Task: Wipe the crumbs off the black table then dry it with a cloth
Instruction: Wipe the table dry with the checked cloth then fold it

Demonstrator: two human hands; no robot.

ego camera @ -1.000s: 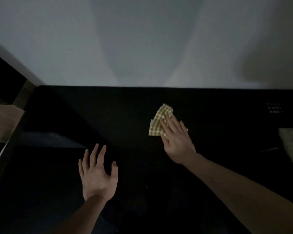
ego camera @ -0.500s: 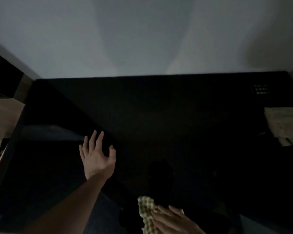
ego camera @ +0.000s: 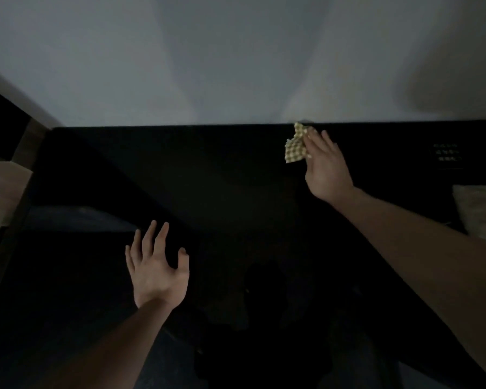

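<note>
The checkered cloth [ego camera: 295,146] is now pressed at the far edge of the black table [ego camera: 208,178] by the straight fingers of the right hand [ego camera: 324,167]; half a second ago it was seen at the near edge. A new wiping stroke is probably started. The left hand [ego camera: 156,269] is kept flat, fingers spread, holding nothing. Crumbs cannot be seen in this dim light.
</note>
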